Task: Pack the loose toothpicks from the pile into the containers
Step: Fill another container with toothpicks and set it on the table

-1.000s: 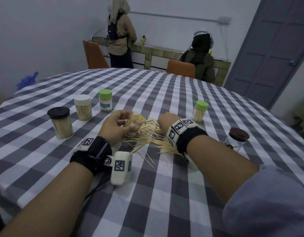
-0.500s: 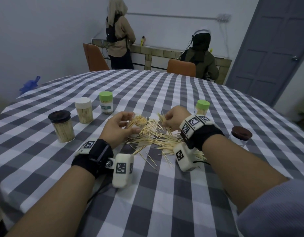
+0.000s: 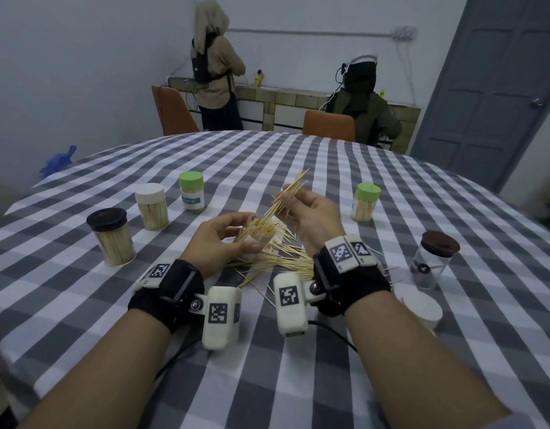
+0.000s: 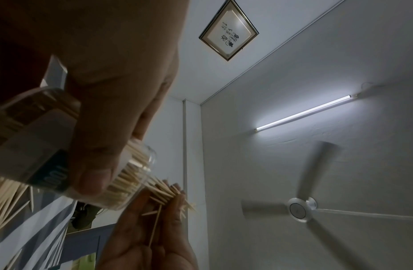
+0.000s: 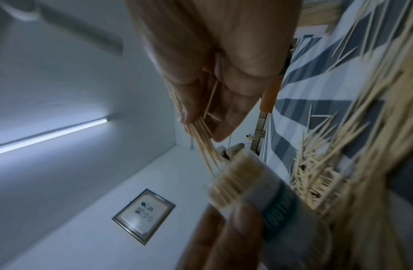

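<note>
Above the loose toothpick pile (image 3: 276, 258) near the middle of the checked tablecloth (image 3: 298, 366), the left hand (image 3: 218, 239) curls thumb and fingers round an open clear toothpick container (image 3: 257, 235), tilted and nearly full. The right hand (image 3: 310, 215), just right of it, pinches a bundle of toothpicks (image 3: 286, 196) between thumb and fingertips, the lower ends at the container's mouth. Lidded containers stand left and right.

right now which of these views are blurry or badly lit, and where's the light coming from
Head view: dim, even light, sharp, with the checked table bowed by the wide lens. Left wrist view: a tube light glares on the wall, the ceiling fan is motion-smeared, and the left hand is dark against the light. Right wrist view: the blurriest, with the open container and loose toothpicks smeared.
</note>
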